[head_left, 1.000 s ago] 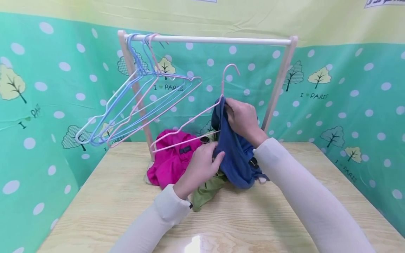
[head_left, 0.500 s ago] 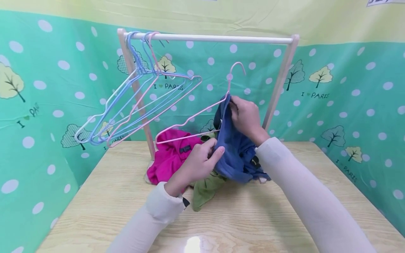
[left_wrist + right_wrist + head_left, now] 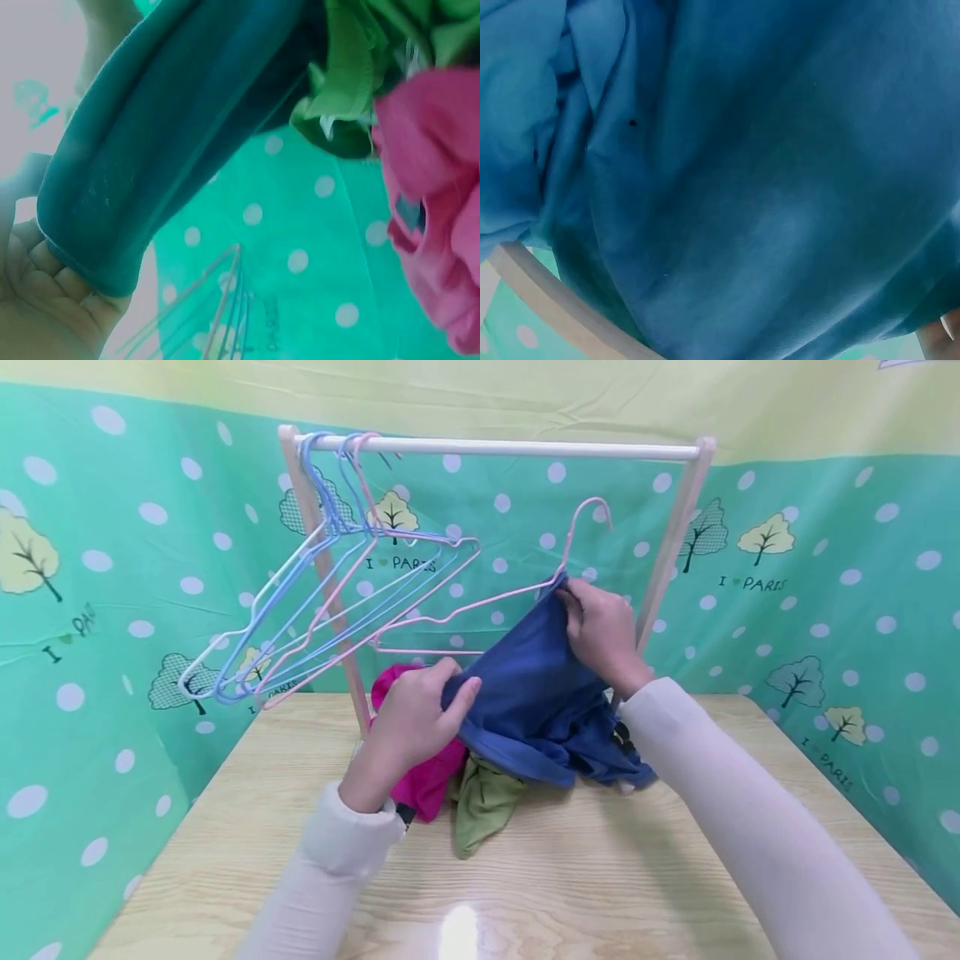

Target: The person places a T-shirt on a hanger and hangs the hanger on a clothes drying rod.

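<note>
A blue garment [image 3: 525, 685] is stretched between my two hands, its lower part bunched on the table. With my right hand [image 3: 603, 631] I pinch its upper edge right at the neck of a pink hanger [image 3: 495, 599]. The hanger's hook stands up free of the rail, and its right part is hidden by the cloth. My left hand [image 3: 416, 714] grips the garment's left edge between thumb and fingers. In the left wrist view the blue cloth [image 3: 165, 142] lies across the curled fingers. Folds of the garment [image 3: 765, 195] fill most of the right wrist view.
A rack with a white rail [image 3: 510, 447] stands behind, with several blue, white and pink hangers [image 3: 330, 602] hooked at its left end. Below lie a magenta garment [image 3: 431, 781] and a green garment [image 3: 487, 797] on the wooden table [image 3: 585, 877]. A printed curtain [image 3: 817, 593] surrounds the table.
My left hand has drawn the garment's edge out to the left, spreading the cloth over the hanger's lower bar. My right hand and the pink hanger have shifted slightly right and up.
</note>
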A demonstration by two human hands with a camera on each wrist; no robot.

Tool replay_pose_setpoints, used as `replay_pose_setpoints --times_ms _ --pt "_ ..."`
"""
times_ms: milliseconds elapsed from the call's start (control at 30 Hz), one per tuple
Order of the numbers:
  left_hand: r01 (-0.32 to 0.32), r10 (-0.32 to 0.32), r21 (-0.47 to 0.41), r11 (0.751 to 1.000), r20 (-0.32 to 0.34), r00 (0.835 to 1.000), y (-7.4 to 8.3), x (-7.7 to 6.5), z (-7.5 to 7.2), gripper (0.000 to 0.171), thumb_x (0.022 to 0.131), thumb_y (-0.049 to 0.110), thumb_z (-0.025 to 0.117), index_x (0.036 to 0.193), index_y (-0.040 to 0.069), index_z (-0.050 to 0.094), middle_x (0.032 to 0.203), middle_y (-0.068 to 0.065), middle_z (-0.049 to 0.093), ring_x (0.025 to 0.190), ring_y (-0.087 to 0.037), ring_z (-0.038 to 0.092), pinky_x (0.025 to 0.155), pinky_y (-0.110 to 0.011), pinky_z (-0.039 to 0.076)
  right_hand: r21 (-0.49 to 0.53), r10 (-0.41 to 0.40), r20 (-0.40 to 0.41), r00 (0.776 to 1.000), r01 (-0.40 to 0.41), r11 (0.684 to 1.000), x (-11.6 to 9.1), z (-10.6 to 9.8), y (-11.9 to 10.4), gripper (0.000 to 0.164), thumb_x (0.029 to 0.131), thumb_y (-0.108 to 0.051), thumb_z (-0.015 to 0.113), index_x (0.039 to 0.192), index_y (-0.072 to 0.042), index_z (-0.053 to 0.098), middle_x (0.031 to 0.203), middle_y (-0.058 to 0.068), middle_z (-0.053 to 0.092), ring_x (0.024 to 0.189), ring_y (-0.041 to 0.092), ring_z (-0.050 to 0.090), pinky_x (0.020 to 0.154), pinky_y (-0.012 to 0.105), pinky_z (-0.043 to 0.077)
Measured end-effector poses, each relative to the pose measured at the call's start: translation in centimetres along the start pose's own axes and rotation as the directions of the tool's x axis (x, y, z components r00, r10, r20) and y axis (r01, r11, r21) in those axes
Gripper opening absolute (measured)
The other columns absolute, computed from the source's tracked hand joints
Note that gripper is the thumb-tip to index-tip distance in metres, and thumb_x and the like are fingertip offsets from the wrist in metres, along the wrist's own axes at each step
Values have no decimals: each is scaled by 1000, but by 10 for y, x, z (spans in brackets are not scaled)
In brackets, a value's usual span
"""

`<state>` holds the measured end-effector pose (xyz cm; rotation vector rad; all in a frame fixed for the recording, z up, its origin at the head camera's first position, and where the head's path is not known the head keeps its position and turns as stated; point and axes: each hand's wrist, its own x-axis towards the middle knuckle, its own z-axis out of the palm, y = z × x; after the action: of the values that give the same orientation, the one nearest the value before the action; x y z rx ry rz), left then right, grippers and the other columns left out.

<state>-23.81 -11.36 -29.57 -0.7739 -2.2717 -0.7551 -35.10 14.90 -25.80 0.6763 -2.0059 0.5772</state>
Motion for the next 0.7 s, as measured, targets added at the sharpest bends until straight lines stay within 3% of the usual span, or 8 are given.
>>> replay_pose_setpoints --times_ms 167,367,700 --pt "16 -16 16 1000 -22 1000 -11 0 -12 25 102 25 65 86 6 59 58 1 42 51 -16 43 50 -32 36 -5 -19 -23 1000 19 1000 2 -4 5 34 106 -21 57 77 -6 53 66 14 54 59 33 56 57 42 39" --pt "-16 17 12 1000 -119 993 -23 0 -29 25 100 23 68 86 3 63 63 -2 50 56 -17 48 55 -31 40 -7 -47 -50 998 47 999 1 -8 13 37 106 -19 58 74 -6 44 67 12 46 59 31 47 58 41 38" --pt "-79 93 63 995 -275 957 -36 -4 -55 24 92 18 78 84 0 64 64 -7 54 52 -16 46 50 -30 38 27 -85 -33 996 86 996 4 -11 16 33 107 -17 55 78 -5 47 72 14 49 65 32 49 62 43 41"
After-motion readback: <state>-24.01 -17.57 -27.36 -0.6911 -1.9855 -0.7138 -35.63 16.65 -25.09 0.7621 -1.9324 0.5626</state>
